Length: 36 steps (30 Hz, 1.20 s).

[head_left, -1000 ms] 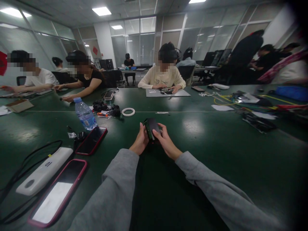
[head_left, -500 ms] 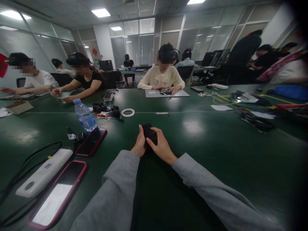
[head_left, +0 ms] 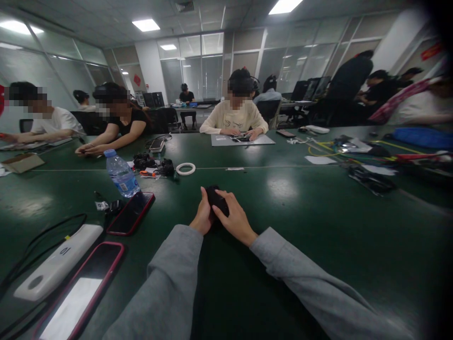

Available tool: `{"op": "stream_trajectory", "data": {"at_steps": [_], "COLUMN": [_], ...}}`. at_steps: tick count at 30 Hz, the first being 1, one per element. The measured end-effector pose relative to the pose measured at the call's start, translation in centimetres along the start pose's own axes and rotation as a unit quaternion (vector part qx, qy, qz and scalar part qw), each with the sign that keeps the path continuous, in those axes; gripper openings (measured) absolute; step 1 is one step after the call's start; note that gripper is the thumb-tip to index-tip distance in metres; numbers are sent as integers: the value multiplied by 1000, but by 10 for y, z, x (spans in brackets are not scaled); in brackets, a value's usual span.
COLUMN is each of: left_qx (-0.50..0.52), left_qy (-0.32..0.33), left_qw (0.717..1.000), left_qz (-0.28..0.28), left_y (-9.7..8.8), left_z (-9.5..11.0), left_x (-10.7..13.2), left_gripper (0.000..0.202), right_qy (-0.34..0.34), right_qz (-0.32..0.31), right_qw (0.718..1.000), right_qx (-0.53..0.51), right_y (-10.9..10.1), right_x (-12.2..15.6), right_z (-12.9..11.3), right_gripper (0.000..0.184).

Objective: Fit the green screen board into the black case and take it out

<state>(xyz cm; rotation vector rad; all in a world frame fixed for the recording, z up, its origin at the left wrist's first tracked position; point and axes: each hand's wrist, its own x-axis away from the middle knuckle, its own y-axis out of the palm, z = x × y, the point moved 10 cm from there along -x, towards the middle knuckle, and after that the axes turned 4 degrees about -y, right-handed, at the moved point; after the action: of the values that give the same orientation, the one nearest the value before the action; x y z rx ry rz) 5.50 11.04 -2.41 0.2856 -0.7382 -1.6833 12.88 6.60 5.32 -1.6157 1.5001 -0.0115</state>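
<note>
Both my hands hold a small black rounded object (head_left: 218, 200), about the size of a computer mouse, low over the green table (head_left: 300, 245). My left hand (head_left: 203, 213) is closed along its left side, thumb pointing up. Across its top and right side lies my right hand (head_left: 234, 216), with the thumb on the near face and the fingers curled over the far end. Its underside and my left fingers are hidden.
Left of my arms lie a phone (head_left: 131, 215), a white device marked 01 (head_left: 62, 259), a pink-cased phone (head_left: 83, 293) and a water bottle (head_left: 122, 175). Farther off are a white ring (head_left: 186, 169) and black cables (head_left: 370, 178). A person (head_left: 240, 111) sits opposite.
My right fingers have shifted further over the top of the black object, which looks slightly turned. My head view has tilted a little, so the scene sits slightly lower and further left.
</note>
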Motion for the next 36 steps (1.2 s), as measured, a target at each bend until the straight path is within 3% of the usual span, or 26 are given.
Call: {"op": "stream_trajectory", "data": {"at_steps": [10,17,36], "left_qx": [83,84,53], "left_qy": [-12,-27,-20], "left_qw": [996,994,996], "left_qz": [25,60,63], "left_y": [-1,-11,-12], "left_z": [0,-5,-3], "left_x": [2,0,0], "left_gripper": [74,74,74], "right_qy": [-7,-4,19], "right_qz": [25,29,32], "right_qw": [1000,999,998], "right_qx": [-5,-43,-59], "right_y": [-2,-1,-1], "right_x": [0,-1,-1], "right_z": [3,4,9], "right_gripper": [45,42,45]}}
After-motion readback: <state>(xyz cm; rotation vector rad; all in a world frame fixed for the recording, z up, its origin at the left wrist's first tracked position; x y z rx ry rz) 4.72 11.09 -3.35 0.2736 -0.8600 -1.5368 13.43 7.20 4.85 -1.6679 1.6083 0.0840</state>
